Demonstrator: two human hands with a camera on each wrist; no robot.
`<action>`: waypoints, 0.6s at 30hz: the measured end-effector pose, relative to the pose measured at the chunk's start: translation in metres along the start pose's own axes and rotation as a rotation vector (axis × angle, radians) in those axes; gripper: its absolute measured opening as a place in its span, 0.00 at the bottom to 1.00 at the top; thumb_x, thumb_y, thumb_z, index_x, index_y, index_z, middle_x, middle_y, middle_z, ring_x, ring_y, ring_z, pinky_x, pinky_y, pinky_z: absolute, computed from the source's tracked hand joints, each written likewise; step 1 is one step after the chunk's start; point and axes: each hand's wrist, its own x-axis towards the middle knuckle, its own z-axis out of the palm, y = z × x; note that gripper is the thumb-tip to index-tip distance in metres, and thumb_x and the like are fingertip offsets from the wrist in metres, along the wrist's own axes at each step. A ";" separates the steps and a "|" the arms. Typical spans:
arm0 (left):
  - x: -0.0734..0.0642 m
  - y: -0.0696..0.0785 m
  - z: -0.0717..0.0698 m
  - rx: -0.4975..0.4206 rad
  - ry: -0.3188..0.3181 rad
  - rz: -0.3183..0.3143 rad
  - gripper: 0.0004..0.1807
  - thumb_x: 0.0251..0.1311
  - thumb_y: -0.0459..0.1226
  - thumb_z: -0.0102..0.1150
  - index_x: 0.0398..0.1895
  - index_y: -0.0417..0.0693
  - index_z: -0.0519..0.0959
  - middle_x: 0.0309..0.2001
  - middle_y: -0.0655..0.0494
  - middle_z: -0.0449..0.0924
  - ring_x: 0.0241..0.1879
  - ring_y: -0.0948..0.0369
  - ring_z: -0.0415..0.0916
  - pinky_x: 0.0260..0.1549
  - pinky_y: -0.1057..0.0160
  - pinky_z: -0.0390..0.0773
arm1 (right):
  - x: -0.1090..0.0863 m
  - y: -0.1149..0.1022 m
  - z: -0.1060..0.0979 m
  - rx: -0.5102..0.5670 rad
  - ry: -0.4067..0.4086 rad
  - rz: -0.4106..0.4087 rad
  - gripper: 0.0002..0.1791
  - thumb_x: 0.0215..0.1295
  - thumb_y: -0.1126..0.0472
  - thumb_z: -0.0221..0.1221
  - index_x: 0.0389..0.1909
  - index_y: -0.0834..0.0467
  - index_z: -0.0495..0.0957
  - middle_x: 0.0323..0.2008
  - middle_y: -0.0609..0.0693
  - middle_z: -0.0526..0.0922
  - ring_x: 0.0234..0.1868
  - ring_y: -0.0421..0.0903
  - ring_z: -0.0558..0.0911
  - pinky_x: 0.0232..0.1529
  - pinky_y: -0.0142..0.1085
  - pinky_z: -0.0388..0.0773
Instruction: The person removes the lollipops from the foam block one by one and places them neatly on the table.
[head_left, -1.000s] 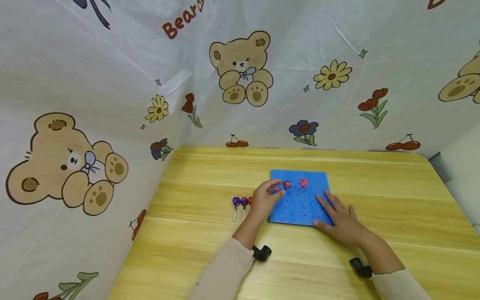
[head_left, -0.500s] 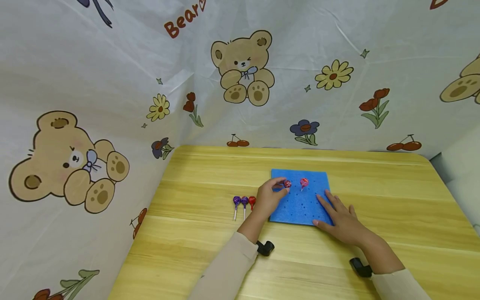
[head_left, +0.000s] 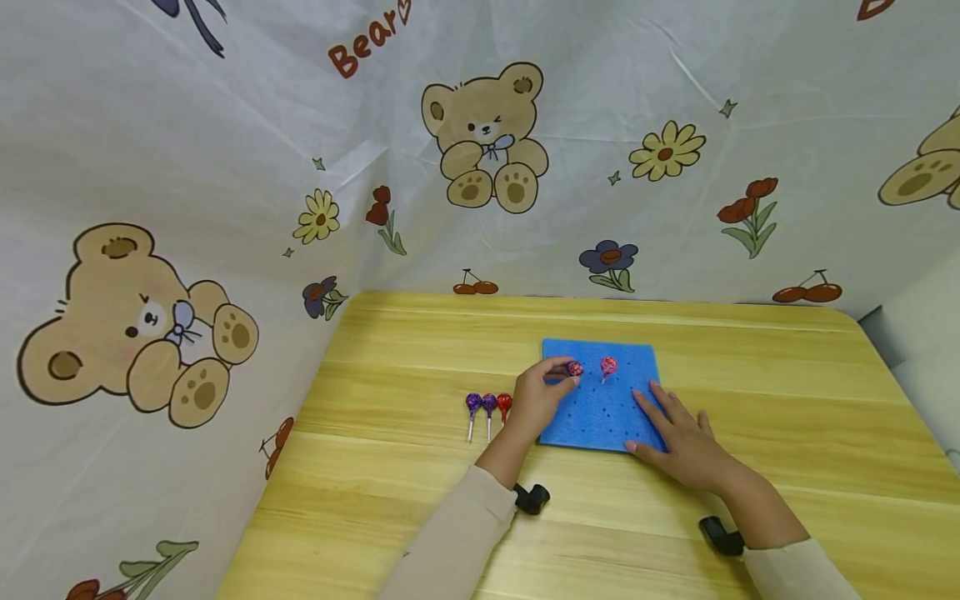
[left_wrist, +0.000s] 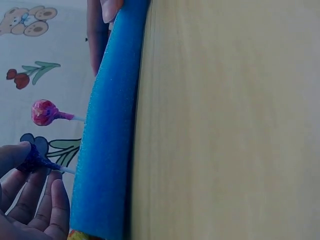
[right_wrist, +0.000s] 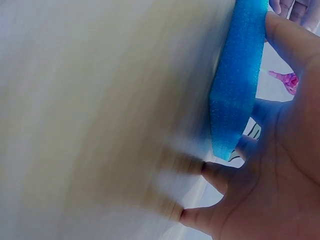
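A blue foam block (head_left: 600,417) dotted with small holes lies on the wooden table. My left hand (head_left: 534,396) pinches the wrapped head of a dark lollipop (left_wrist: 34,159) between thumb and fingers; its white stick meets the foam's upper face. Beside it a pink lollipop (head_left: 608,365) stands in the foam, a little tilted, touched by neither hand. With fingers spread, my right hand (head_left: 686,442) rests on the block's right edge. In the right wrist view its thumb (right_wrist: 290,40) lies on the foam and two fingertips reach down to the table.
Left of the foam, two purple lollipops (head_left: 481,402) and a red lollipop (head_left: 504,402) lie in a row, partly hidden behind my left wrist. A bit of yellow and red wrapper (left_wrist: 80,235) shows below the foam in the left wrist view. A bear-printed cloth (head_left: 558,242) hangs behind the table (head_left: 420,333).
My left hand has moved slightly right, and its fingers have closed in around the lollipop's head. The right hand and foam block have stayed put.
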 end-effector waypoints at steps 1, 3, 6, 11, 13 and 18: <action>0.000 0.000 0.000 -0.005 0.000 0.001 0.19 0.63 0.43 0.69 0.57 0.55 0.83 0.44 0.65 0.85 0.46 0.65 0.80 0.35 0.65 0.79 | 0.000 0.000 0.000 0.000 -0.001 0.000 0.49 0.67 0.36 0.59 0.81 0.52 0.49 0.81 0.63 0.42 0.78 0.73 0.45 0.65 0.81 0.35; 0.000 0.000 0.001 -0.009 0.000 0.002 0.19 0.63 0.43 0.69 0.57 0.56 0.83 0.44 0.65 0.85 0.45 0.66 0.80 0.35 0.66 0.79 | 0.000 0.000 0.001 -0.002 -0.002 0.002 0.50 0.67 0.36 0.59 0.81 0.52 0.49 0.81 0.63 0.42 0.78 0.73 0.45 0.65 0.81 0.35; 0.000 0.000 0.001 -0.019 0.000 0.007 0.18 0.63 0.43 0.69 0.56 0.55 0.84 0.44 0.65 0.85 0.45 0.66 0.80 0.35 0.66 0.79 | 0.000 0.000 0.001 -0.002 -0.004 0.005 0.50 0.67 0.35 0.59 0.81 0.52 0.49 0.81 0.63 0.41 0.78 0.73 0.45 0.65 0.81 0.35; 0.001 0.002 0.000 -0.025 0.007 0.019 0.17 0.63 0.43 0.69 0.55 0.57 0.84 0.43 0.67 0.85 0.45 0.68 0.79 0.35 0.67 0.80 | 0.000 0.000 0.000 -0.001 -0.007 0.007 0.50 0.67 0.35 0.59 0.81 0.51 0.49 0.81 0.63 0.41 0.78 0.73 0.44 0.66 0.81 0.34; 0.001 0.003 -0.001 -0.022 0.009 0.034 0.16 0.63 0.43 0.69 0.55 0.59 0.84 0.43 0.68 0.84 0.45 0.69 0.79 0.38 0.67 0.80 | 0.000 0.000 -0.001 -0.003 -0.006 0.007 0.50 0.67 0.35 0.59 0.81 0.51 0.49 0.81 0.63 0.41 0.78 0.73 0.44 0.66 0.81 0.34; 0.000 0.008 -0.002 -0.026 0.012 0.074 0.17 0.64 0.44 0.68 0.55 0.58 0.84 0.43 0.68 0.84 0.47 0.69 0.79 0.43 0.66 0.81 | 0.000 0.000 -0.001 -0.003 -0.004 0.006 0.50 0.67 0.35 0.59 0.82 0.50 0.48 0.81 0.63 0.41 0.78 0.73 0.45 0.66 0.81 0.35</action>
